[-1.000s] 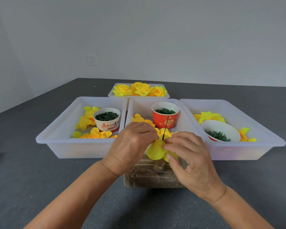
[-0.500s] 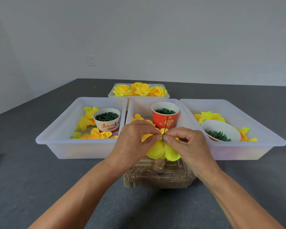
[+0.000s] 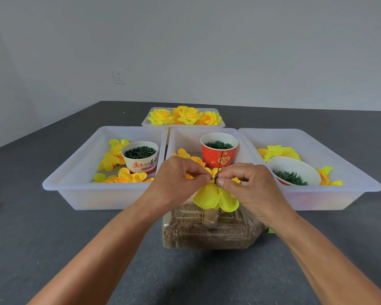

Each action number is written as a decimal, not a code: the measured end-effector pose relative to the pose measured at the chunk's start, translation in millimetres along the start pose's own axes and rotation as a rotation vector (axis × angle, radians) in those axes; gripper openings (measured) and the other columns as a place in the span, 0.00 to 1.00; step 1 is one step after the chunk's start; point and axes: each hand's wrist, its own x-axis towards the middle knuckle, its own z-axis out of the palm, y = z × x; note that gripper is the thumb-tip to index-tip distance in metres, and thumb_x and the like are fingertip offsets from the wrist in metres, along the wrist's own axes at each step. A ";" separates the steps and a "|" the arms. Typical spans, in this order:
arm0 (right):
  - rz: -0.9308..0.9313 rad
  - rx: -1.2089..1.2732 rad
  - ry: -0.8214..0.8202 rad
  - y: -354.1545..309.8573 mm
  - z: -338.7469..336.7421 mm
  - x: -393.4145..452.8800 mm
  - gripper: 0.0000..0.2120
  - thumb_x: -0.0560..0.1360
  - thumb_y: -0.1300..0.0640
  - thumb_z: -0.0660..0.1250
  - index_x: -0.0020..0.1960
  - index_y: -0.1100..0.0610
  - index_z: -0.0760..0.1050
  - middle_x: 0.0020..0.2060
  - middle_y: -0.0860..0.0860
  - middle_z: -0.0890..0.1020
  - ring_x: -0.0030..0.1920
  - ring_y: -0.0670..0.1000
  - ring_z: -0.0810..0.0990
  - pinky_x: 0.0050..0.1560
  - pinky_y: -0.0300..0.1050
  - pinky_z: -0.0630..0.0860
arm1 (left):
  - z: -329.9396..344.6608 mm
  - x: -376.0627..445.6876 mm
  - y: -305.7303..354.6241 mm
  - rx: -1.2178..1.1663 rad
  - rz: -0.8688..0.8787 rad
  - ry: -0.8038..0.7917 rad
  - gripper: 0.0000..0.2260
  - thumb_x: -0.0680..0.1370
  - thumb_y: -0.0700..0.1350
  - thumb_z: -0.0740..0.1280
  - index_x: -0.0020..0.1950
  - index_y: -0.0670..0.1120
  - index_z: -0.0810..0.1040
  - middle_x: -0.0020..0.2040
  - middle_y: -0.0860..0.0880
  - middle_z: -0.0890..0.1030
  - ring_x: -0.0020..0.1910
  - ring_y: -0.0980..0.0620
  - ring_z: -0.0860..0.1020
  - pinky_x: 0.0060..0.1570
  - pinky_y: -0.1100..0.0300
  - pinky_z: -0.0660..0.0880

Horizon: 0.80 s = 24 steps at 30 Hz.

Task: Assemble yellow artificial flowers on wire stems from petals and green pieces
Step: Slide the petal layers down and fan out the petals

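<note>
A: Both hands, why pinched?
B: Left hand (image 3: pixel 174 181) and right hand (image 3: pixel 249 183) pinch yellow fabric petal piece (image 3: pixel 216 198) around thin dark wire stem (image 3: pixel 220 164), likely steadying it above clear plastic box (image 3: pixel 207 236).

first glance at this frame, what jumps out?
Front and centre, the left hand and right hand pinch a yellow petal piece threaded on a thin dark wire, above a clear plastic box. Behind them, three white trays hold loose yellow petals and cups of green pieces, the red cup in the middle one. Furthest back, a small tray carries finished yellow flowers.
</note>
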 end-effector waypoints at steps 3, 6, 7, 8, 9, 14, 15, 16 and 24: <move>0.024 0.020 0.000 -2.2 -5.0 -1.6 0.09 0.70 0.58 0.73 0.38 0.43 0.81 0.40 0.41 0.83 0.46 0.40 0.80 0.49 0.40 0.75 | -8.0 -6.4 -1.3 0.130 0.108 -0.064 0.16 0.69 0.36 0.69 0.54 0.51 0.81 0.52 0.54 0.80 0.52 0.58 0.77 0.54 0.65 0.72; 0.061 0.009 -0.068 -1.6 -16.7 -9.0 0.10 0.65 0.46 0.75 0.45 0.42 0.81 0.48 0.40 0.83 0.53 0.37 0.77 0.51 0.35 0.72 | -13.8 -21.0 -8.9 0.390 0.268 -0.141 0.29 0.66 0.44 0.74 0.66 0.54 0.72 0.61 0.53 0.72 0.59 0.57 0.70 0.55 0.68 0.69; 0.068 -0.024 -0.130 -0.7 -20.7 -12.5 0.16 0.62 0.42 0.75 0.48 0.40 0.80 0.52 0.39 0.81 0.57 0.36 0.75 0.55 0.35 0.70 | -13.1 -25.6 -10.5 0.490 0.303 -0.139 0.32 0.65 0.46 0.75 0.68 0.54 0.69 0.63 0.52 0.71 0.61 0.55 0.69 0.58 0.63 0.69; 0.057 -0.088 -0.196 0.3 -23.4 -15.6 0.21 0.60 0.42 0.77 0.51 0.39 0.78 0.56 0.38 0.78 0.59 0.36 0.73 0.59 0.34 0.68 | -11.5 -28.1 -11.6 0.559 0.334 -0.117 0.34 0.65 0.47 0.76 0.69 0.53 0.69 0.63 0.51 0.70 0.62 0.52 0.69 0.60 0.57 0.68; 0.029 -0.170 -0.250 0.6 -24.2 -18.6 0.25 0.59 0.45 0.79 0.54 0.38 0.76 0.57 0.36 0.76 0.60 0.36 0.71 0.61 0.32 0.65 | -9.7 -28.9 -11.8 0.575 0.363 -0.084 0.32 0.65 0.47 0.76 0.68 0.51 0.71 0.63 0.49 0.72 0.61 0.49 0.70 0.60 0.53 0.69; -0.115 -0.306 -0.209 -1.0 -17.4 -21.6 0.25 0.65 0.58 0.77 0.61 0.51 0.77 0.54 0.39 0.76 0.55 0.36 0.73 0.55 0.21 0.62 | -11.2 -20.8 -9.9 0.371 0.425 -0.020 0.15 0.67 0.39 0.72 0.54 0.46 0.83 0.54 0.48 0.79 0.54 0.47 0.77 0.45 0.60 0.74; -0.130 -0.293 -0.193 -2.5 -17.7 -20.6 0.22 0.66 0.60 0.76 0.60 0.52 0.78 0.53 0.40 0.77 0.54 0.37 0.73 0.54 0.21 0.62 | -11.2 -19.3 -9.3 0.348 0.420 -0.015 0.13 0.68 0.39 0.72 0.53 0.45 0.83 0.53 0.49 0.80 0.53 0.49 0.77 0.44 0.63 0.74; -0.132 -0.278 -0.184 -3.9 -18.7 -19.5 0.20 0.68 0.60 0.74 0.59 0.53 0.78 0.52 0.40 0.78 0.54 0.37 0.73 0.54 0.20 0.62 | -11.2 -18.0 -8.7 0.319 0.413 -0.007 0.12 0.70 0.38 0.72 0.52 0.45 0.83 0.52 0.50 0.80 0.53 0.51 0.77 0.46 0.63 0.75; -0.153 -0.278 -0.090 -0.8 -13.2 -17.4 0.13 0.70 0.60 0.73 0.54 0.52 0.81 0.46 0.40 0.80 0.50 0.42 0.78 0.55 0.34 0.71 | -3.4 -16.3 -10.0 0.175 0.281 0.049 0.09 0.72 0.40 0.73 0.52 0.45 0.83 0.47 0.51 0.83 0.47 0.57 0.79 0.50 0.69 0.73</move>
